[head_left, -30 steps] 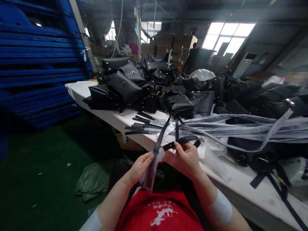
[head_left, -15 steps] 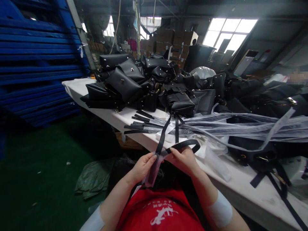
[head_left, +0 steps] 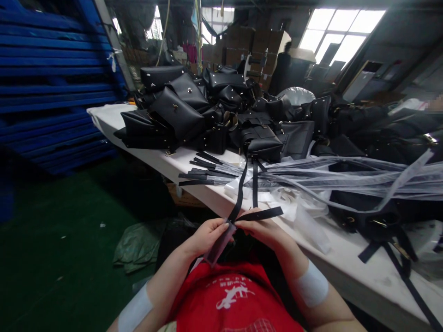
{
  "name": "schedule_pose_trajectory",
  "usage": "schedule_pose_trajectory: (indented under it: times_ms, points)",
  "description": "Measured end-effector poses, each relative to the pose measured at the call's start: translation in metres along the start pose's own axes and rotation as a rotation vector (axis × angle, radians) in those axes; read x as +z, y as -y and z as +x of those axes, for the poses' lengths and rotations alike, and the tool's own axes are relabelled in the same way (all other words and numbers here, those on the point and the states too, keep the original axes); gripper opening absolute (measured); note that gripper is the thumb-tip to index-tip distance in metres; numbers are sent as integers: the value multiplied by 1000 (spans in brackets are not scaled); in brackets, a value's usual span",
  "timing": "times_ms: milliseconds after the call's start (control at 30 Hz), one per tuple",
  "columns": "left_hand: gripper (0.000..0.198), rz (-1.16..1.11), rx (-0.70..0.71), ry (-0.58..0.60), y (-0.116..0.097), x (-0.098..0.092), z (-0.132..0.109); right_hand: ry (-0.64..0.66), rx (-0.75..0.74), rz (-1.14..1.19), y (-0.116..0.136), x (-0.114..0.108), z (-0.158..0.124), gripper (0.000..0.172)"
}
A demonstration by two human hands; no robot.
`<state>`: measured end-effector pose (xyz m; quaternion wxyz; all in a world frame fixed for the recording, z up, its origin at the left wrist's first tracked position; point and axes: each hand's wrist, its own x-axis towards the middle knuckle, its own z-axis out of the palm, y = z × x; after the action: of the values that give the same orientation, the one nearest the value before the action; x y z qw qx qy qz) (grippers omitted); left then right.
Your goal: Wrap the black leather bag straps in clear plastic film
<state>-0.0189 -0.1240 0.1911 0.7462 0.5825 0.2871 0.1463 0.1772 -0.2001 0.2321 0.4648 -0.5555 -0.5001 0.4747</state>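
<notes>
Black straps cross between my hands in front of my red apron [head_left: 238,295]. My left hand [head_left: 212,235] pinches a black strap [head_left: 239,196] and the top of a clear plastic sleeve [head_left: 218,244] that hangs below the fingers. My right hand [head_left: 261,228] is closed on the strap right beside it, and a flat black strap end [head_left: 266,213] sticks out to the right over that hand. The upper strap runs up to a black bag [head_left: 265,145] on the table. Fingertips of both hands almost meet, so the exact grip is partly hidden.
The white table [head_left: 145,161] carries a heap of black bags [head_left: 180,110]. Plastic-wrapped straps [head_left: 346,177] lie across its front. Blue pallets [head_left: 58,87] stand stacked at left. A crumpled sheet [head_left: 138,246] lies on the green floor [head_left: 62,267]. Another person's hand shows, blurred, at far right.
My right hand has moved left, close against my left hand. The strap that looped over it now lies straight, its end pointing right. The view has tilted slightly downward.
</notes>
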Motion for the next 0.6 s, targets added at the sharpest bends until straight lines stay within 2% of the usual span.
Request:
schedule_pose_trajectory:
  times_ms: [67, 133, 200, 300, 367, 467, 500, 533, 600]
  points:
    - [50, 21, 2, -37, 0, 0, 1, 13, 99, 6, -6, 5, 3, 24]
    - [51, 21, -3, -86, 0, -1, 2, -119, 137, 88, -12, 6, 7, 33]
    - [51, 23, -20, -89, 0, -4, 0, -272, 138, 268, -15, 4, 10, 42]
    - [48, 53, -30, -27, -1, -5, -2, -397, 102, 518, -9, -1, 8, 37]
    - [46, 86, -19, -15, -2, -4, -2, -344, 54, 622, 2, -2, 2, 36]
    - [45, 137, 5, -60, -3, -3, -1, -108, 11, 693, 21, 2, -11, 58]
    - [46, 140, 11, -69, -2, -4, -1, -71, 17, 687, 25, 4, -14, 60]
    - [46, 129, 11, -66, -2, -4, -1, -89, 33, 662, 28, 5, -15, 56]
    - [48, 59, -8, -33, -2, -6, -3, -256, 77, 585, 26, 5, -12, 43]
